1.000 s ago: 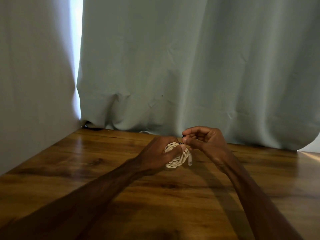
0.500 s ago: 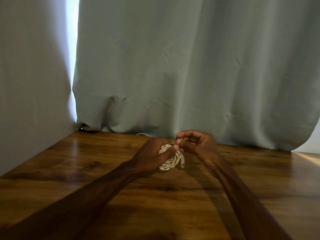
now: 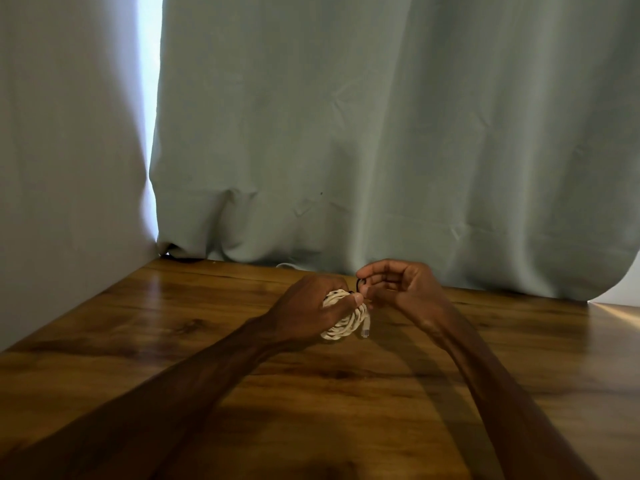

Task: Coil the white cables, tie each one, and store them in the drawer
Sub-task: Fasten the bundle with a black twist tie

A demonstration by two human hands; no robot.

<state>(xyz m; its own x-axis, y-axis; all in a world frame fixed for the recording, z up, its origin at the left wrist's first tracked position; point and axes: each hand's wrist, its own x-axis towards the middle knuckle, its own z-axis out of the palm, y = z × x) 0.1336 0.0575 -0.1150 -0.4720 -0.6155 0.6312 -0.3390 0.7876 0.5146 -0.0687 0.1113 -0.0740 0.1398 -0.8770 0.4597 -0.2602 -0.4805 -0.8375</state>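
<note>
My left hand (image 3: 313,306) grips a coiled white cable (image 3: 348,322) a little above the wooden table (image 3: 173,323), thumb pressed across the top of the coil. A white plug end (image 3: 365,328) hangs from the coil's right side. Right beside it, my right hand (image 3: 398,289) pinches a thin black tie (image 3: 358,283) between thumb and forefinger at the coil's upper edge. A short loop of another white cable (image 3: 286,266) peeks out under the curtain at the table's back edge. No drawer is in view.
A grey-green curtain (image 3: 381,150) hangs along the table's back edge. A pale wall (image 3: 62,168) closes the left side, with a bright gap of light between wall and curtain. The table's far right corner (image 3: 616,310) shows under the curtain hem.
My right hand's fingers have opened out a little while still pinching the black tie at the coil. Both hands stay close together in the same place; the camera shifted slightly.
</note>
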